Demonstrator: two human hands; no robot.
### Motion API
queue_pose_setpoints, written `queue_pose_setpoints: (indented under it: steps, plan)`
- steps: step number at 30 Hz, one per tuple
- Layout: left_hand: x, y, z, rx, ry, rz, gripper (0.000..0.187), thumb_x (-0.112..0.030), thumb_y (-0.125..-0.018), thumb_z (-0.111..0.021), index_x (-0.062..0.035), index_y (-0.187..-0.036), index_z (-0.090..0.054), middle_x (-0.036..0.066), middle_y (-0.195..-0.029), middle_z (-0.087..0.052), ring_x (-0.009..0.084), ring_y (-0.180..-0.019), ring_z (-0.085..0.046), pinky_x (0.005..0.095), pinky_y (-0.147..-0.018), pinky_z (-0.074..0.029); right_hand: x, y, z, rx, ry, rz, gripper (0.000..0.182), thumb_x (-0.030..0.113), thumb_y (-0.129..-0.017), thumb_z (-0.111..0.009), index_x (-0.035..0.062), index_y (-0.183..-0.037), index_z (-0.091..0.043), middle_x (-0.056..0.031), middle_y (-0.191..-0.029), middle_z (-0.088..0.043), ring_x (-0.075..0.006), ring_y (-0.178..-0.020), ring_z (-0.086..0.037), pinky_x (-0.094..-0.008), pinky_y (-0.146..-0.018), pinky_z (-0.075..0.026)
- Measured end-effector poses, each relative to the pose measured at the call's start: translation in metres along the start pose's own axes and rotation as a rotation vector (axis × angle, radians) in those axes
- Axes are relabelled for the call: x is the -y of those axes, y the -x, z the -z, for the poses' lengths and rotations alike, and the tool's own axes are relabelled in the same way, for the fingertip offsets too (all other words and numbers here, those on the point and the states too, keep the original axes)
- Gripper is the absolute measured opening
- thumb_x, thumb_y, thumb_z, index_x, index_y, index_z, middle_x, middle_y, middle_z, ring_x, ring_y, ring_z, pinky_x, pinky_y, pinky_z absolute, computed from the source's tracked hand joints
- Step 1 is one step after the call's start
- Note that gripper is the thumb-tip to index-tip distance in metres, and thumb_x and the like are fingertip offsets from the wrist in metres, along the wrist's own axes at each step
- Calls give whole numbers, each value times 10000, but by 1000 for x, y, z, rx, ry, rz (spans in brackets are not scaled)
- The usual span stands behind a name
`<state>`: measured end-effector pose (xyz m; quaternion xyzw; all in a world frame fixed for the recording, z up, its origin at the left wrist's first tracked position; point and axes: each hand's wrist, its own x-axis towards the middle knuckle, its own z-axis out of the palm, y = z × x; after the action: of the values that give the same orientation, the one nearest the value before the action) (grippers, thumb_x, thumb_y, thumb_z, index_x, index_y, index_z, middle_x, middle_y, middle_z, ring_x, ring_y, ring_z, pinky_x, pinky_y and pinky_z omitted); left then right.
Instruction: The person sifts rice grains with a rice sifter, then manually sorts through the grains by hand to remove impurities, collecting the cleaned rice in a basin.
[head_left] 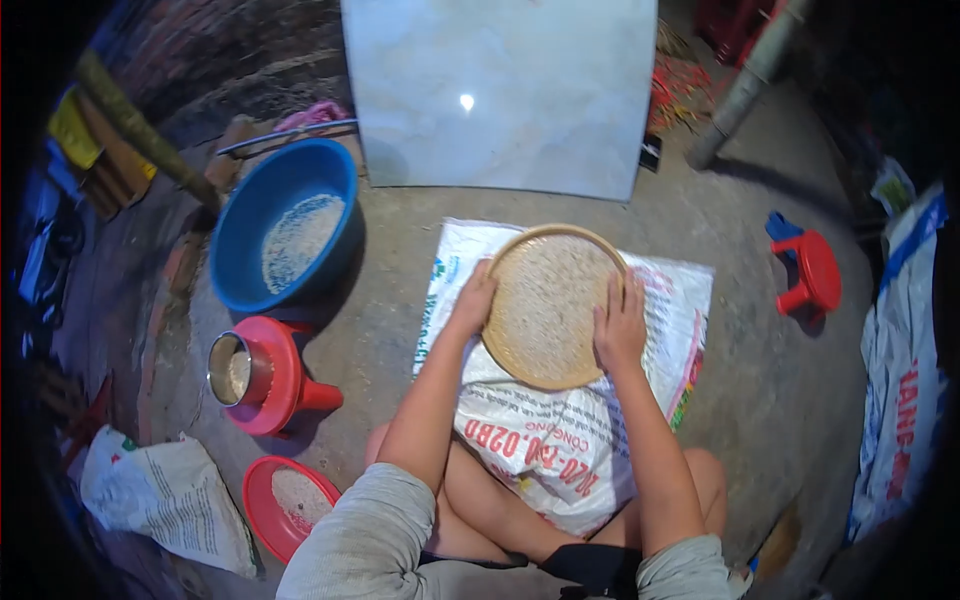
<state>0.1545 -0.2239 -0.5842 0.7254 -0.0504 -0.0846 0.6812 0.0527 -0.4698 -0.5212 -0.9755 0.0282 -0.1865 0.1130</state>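
A round woven winnowing basket full of pale grain is held between my two hands, over a white printed sack spread across the ground and my crossed legs. My left hand wraps round the left side of the rim, its fingers mostly hidden beneath. On the right side, my right hand grips the rim, with its thumb on the inner edge and the fingers along the outside.
To the left stand a large blue basin with grain, a red stool bearing a metal cup, and a red basin. A white sack lies nearby. Ahead is a pale panel; another red stool is at right.
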Motion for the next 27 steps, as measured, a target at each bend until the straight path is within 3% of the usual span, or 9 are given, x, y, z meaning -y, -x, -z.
queue_pose_setpoints:
  steps: [4, 6, 12, 15, 18, 20, 21, 23, 27]
  plan:
    - [-10, -5, 3, -15, -65, 1, 422, -161, -903, -455, -24, -1300, -407, 181, -1199, -520, 232, -1121, -485, 310, -965, -360, 4, 0, 1, -23, -24, 14, 617, 254, -843, -540, 89, -1394, -317, -167, -1461, -223, -410, -1310, -238, -414, -1083, -235]
    - [-26, -3, 6, 90, -16, 23, 331, -106, -880, -447, -22, -1199, -471, 95, -1049, -555, 172, -1000, -504, 286, -905, -390, 8, -5, 7, 47, -48, -24, 588, 282, -854, -527, 115, -1387, -343, -173, -1460, -224, -425, -1312, -228, -464, -1088, -198]
    - [-48, 1, 11, 89, 70, 98, 318, -130, -873, -470, -21, -1170, -504, 97, -972, -584, 167, -914, -533, 291, -825, -424, 37, -38, 27, 200, -93, -94, 536, 343, -888, -469, 158, -1381, -368, -185, -1449, -250, -428, -1332, -185, -553, -1081, -86]
    - [-42, -4, 14, 44, -41, 129, 308, -136, -853, -486, -21, -1136, -528, 85, -951, -585, 149, -874, -532, 285, -767, -435, 46, -44, 2, 193, -209, -36, 552, 352, -884, -479, 104, -1367, -379, -167, -1433, -310, -412, -1345, -172, -543, -1085, -77]
    - [-33, -8, 14, 36, -11, 120, 250, -131, -857, -474, -30, -1075, -542, 53, -870, -574, 136, -770, -523, 277, -685, -438, 51, -47, -7, 154, -101, 69, 530, 324, -874, -499, 73, -1332, -409, -166, -1396, -364, -423, -1324, -219, -533, -1080, -128]
    - [-33, -8, 15, 41, 16, 151, 230, -133, -859, -467, -33, -1053, -539, 49, -856, -568, 124, -750, -519, 266, -656, -429, 54, -49, 5, 160, -204, 209, 422, 207, -850, -539, 51, -1238, -486, -166, -1283, -471, -399, -1238, -364, -472, -1033, -283]
    - [-39, -7, 15, 57, 35, 175, 239, -130, -858, -468, -30, -1063, -537, 51, -852, -573, 117, -746, -520, 263, -652, -428, 55, -43, 10, 166, -189, 189, 422, 207, -850, -539, 51, -1238, -486, -166, -1283, -471, -399, -1238, -364, -472, -1033, -283]
    - [-55, 0, 11, 47, 92, 209, 251, -129, -861, -467, -30, -1082, -535, 44, -849, -584, 110, -746, -528, 255, -662, -427, 53, -39, 21, 204, -347, 349, 324, 59, -798, -561, 27, -1120, -549, -154, -1159, -531, -346, -1105, -484, -382, -926, -413]
    - [-62, 3, 2, 60, 148, 185, 253, -123, -868, -458, -34, -1093, -531, 38, -868, -587, 108, -759, -531, 249, -678, -426, 38, -15, 46, 244, -424, 289, 259, -17, -753, -566, 16, -1007, -602, -133, -1047, -570, -309, -1000, -531, -344, -837, -455]
